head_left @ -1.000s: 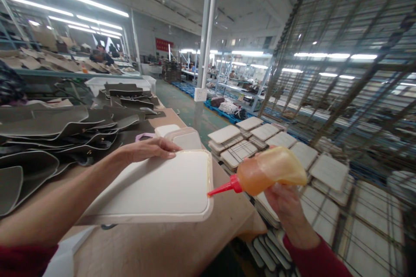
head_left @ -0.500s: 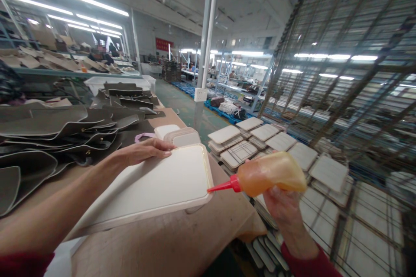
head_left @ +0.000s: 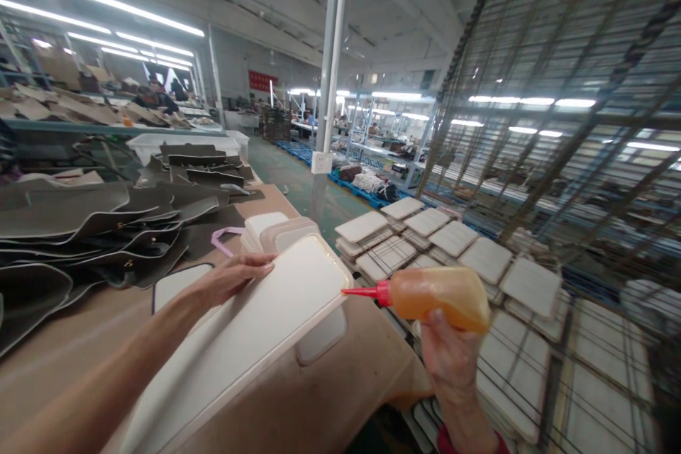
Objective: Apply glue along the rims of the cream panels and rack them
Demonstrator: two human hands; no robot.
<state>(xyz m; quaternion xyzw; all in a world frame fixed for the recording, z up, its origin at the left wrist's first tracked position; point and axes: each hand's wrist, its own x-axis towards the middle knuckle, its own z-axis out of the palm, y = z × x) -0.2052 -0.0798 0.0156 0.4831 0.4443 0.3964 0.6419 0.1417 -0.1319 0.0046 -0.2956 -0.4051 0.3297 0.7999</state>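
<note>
A long white panel [head_left: 255, 326] with rounded corners is tilted in front of me, gripped at its far edge by my left hand [head_left: 239, 275]. A shiny yellowish line of glue runs along its far end. My right hand [head_left: 452, 351] is wrapped round a squeeze bottle [head_left: 439, 296] of amber glue, held on its side. The red nozzle tip meets the panel's right corner. Under the panel, another white rounded piece [head_left: 322, 333] lies on the brown-covered table [head_left: 367, 383]. Beyond my left hand is a stack of pale rounded pieces [head_left: 290, 230].
Dark grey sheets [head_left: 79, 227] are heaped on the left, beside a purple strip [head_left: 226, 234]. To the right, white panels [head_left: 484, 259] lie in stacks on wire racks, below a raised wire grid [head_left: 558, 85]. A pole [head_left: 330, 50] stands ahead.
The panel has swung round, its near end turning toward me, uncovering the white piece beneath. The bottle has shifted slightly left and levelled, its tip still at the panel's corner.
</note>
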